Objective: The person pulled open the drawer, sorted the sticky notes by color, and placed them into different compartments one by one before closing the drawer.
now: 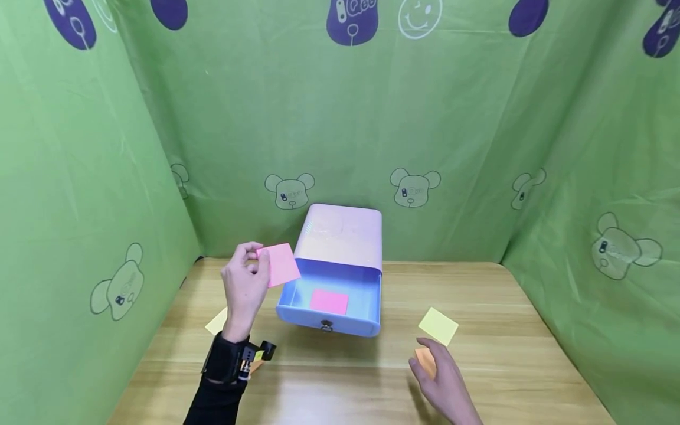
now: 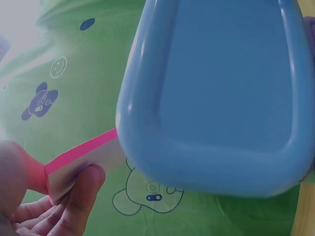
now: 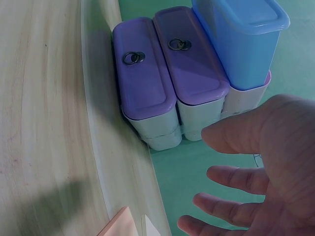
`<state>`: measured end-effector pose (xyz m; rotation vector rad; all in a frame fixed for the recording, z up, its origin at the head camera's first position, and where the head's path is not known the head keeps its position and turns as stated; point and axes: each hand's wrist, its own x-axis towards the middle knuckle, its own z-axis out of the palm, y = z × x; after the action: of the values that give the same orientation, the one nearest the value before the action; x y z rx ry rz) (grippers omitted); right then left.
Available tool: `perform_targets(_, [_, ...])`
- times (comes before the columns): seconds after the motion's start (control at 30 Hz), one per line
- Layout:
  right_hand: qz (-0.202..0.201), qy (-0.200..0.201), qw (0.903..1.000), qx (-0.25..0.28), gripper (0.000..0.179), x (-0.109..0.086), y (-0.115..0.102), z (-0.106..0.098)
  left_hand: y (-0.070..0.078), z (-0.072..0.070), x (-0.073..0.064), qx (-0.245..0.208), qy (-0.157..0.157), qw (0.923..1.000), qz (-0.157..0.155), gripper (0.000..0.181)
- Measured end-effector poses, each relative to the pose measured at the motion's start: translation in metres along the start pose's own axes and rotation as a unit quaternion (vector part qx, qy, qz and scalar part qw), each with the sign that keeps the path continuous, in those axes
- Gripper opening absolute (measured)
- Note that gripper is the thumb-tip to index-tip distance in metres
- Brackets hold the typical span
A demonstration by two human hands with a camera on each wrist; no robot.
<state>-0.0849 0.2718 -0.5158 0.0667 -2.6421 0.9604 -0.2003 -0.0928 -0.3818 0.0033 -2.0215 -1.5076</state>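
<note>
My left hand (image 1: 247, 283) pinches a pink sticky note pad (image 1: 281, 265) between thumb and fingers, up beside the left side of a drawer unit (image 1: 342, 233). In the left wrist view the pad (image 2: 83, 157) is seen nearly edge-on. The unit's blue top drawer (image 1: 297, 315) is pulled out, and another pink sticky note pad (image 1: 329, 301) lies inside it. Over the table at the right, my right hand (image 1: 443, 381) has its fingers spread and loosely bent, holding nothing. Beneath it an orange sticky note pad (image 1: 427, 360) lies partly hidden; the right wrist view shows this pad (image 3: 120, 225) apart from the fingers.
A yellow sticky note pad (image 1: 438, 325) lies right of the drawer unit, another yellow one (image 1: 216, 323) behind my left wrist. An orange corner (image 1: 256, 366) shows under the wrist camera. Two purple drawers (image 3: 142, 73) are closed below the blue one. Green cloth walls (image 1: 340, 118) enclose the table.
</note>
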Motion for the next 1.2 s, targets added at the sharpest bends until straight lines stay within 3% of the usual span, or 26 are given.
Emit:
perform_targets(0.63, [0.008, -0.003, 0.9997, 0.025, 0.047, 0.003, -0.004, -0.010, 0.006, 0.033, -0.014, 0.016, -0.071, 0.9972, 0.012, 0.012])
perform_targets(0.8, [0.010, -0.004, 0.9998, 0.018, 0.046, 0.004, -0.005, -0.011, 0.009, 0.041, -0.019, 0.033, -0.096, 0.9946, 0.020, 0.013])
perform_targets(1.0, [0.013, -0.006, 0.9995, 0.029, 0.047, 0.006, -0.005, -0.012, 0.008, 0.048, -0.025, 0.064, -0.121, 0.9891, 0.053, 0.010])
perform_targets(1.2, [0.018, -0.005, 0.9993, 0.033, 0.048, 0.007, -0.007, -0.015, 0.010, 0.053, -0.028, 0.082, -0.141, 0.9851, 0.056, 0.009])
